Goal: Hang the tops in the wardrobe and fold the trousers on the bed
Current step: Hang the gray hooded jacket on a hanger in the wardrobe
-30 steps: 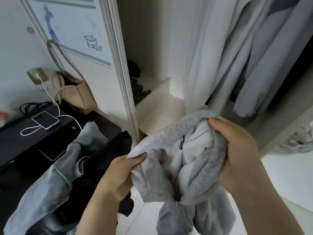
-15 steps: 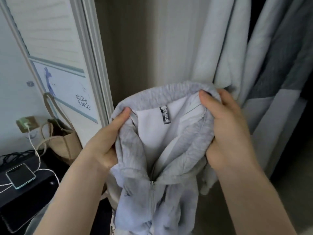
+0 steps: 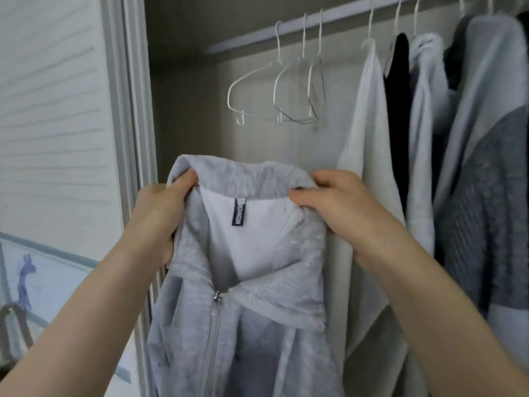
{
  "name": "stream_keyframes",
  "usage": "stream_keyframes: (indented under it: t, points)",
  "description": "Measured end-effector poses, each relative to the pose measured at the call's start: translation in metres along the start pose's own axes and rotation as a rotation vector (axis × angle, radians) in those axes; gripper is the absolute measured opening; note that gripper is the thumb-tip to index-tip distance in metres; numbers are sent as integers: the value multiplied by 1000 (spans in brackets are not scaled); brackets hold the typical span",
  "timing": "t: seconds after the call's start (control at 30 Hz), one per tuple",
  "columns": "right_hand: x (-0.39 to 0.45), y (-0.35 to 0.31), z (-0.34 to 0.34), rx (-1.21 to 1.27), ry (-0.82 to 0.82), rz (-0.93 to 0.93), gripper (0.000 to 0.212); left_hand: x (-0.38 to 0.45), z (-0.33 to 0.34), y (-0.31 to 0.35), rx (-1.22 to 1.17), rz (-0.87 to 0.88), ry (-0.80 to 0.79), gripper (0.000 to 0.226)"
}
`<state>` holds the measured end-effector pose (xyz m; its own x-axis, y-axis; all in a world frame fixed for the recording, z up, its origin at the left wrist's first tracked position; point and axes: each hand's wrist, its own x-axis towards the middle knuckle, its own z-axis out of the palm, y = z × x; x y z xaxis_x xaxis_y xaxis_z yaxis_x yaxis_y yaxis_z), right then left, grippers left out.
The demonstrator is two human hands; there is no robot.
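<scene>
A light grey zip-up top (image 3: pixel 252 316) with a white lining and a dark neck label hangs from both my hands in front of the open wardrobe. My left hand (image 3: pixel 160 216) grips the left side of its collar, thumb over the edge. My right hand (image 3: pixel 337 204) pinches the right side of the collar. Above the top, three bare wire hangers (image 3: pixel 280 90) hang on the wardrobe rail (image 3: pixel 337 20). The lower part of the top runs out of view at the bottom.
To the right on the rail hang several tops: a cream one (image 3: pixel 369 156), a black one (image 3: pixel 399 110), a pale fleecy one (image 3: pixel 426 133) and a grey-and-white one (image 3: pixel 486 173). The sliding wardrobe door (image 3: pixel 57 116) and its frame (image 3: pixel 134 110) stand at the left.
I have lifted the grey top higher and spread its collar wider between my hands. My view has tilted up, so the rail and bare hangers now show and the desk has dropped out of view.
</scene>
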<state>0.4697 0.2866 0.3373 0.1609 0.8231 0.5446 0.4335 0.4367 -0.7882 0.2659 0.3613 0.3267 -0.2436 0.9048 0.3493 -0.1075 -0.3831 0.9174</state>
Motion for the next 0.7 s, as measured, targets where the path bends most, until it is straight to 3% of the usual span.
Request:
stream_keyframes:
  t: [0.13, 0.2, 0.37, 0.5, 0.63, 0.7]
  points:
    - [26, -29, -4, -525, -90, 1, 42, 30, 10, 19, 114, 86, -88, 44]
    - [37, -48, -8, -637, -80, 4, 44, 43, 13, 24, 124, 119, -109, 45]
    - [89, -93, -22, -616, 280, -159, 28, 70, 25, 27, 111, 164, -173, 33]
    - [143, -108, -27, -673, 501, -187, 24, 75, 31, 21, 190, 230, -223, 37]
    - [175, -108, -30, -773, 483, -18, 47, 79, 35, 12, 343, 362, -239, 48]
    - [185, -107, -32, -703, 384, 44, 44, 83, 35, 9, 390, 398, -248, 49]
